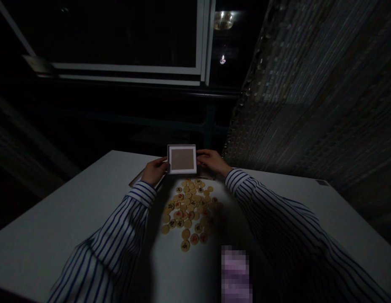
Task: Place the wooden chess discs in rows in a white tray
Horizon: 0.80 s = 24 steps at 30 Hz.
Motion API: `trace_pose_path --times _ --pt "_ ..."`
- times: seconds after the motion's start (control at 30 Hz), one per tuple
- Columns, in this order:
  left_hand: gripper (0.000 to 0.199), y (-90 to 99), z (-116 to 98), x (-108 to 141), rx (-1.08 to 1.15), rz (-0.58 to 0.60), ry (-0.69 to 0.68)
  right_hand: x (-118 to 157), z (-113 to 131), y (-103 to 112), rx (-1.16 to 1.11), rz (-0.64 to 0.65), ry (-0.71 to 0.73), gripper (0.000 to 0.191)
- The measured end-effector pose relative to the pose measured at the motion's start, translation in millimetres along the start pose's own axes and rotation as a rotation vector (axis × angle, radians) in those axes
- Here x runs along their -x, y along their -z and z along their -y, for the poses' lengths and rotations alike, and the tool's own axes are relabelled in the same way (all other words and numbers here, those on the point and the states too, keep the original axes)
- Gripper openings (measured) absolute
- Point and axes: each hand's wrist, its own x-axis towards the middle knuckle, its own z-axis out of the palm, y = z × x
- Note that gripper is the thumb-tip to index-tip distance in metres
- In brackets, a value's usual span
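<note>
A small shallow box (182,159) is held up near the far edge of the table, its pale-rimmed open side with a brownish inside facing me. My left hand (155,171) grips its left side, fingers closed at the edge. On the opposite side, the fingers of my right hand (214,161) are closed against the box's right edge. Below it, many round wooden Chinese chess pieces (193,203) lie in a loose heap, some showing red or black characters, others blank side up. Part of a flat, thin-edged thing (137,178) shows beneath my left hand; the rest is hidden.
A white table (85,198) carries everything. A bead-string curtain (296,84) hangs along the right, and a white-framed window (126,68) is beyond the far edge. Near the right edge lies a small dark flat object (322,182). The room is dim, and my arms cast shadows.
</note>
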Motion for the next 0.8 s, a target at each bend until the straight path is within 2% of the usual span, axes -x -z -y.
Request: trace_pose_path --times 0.27,0.57,0.8 --pt "0.047 -8.3 -15.6 20.7 0.074 -0.003 0.038 13.5 0.5 5.9 -0.045 -0.018 0.027 0.033" --pt "0.052 -8.1 -6.0 19.0 0.058 0.048 -0.031 30.5 4.4 11.9 -0.053 -0.030 0.063 0.033" --pt "0.052 -14.7 -0.2 21.0 0.055 0.077 -0.058 46.8 5.7 19.7 -0.046 -0.039 0.074 0.032"
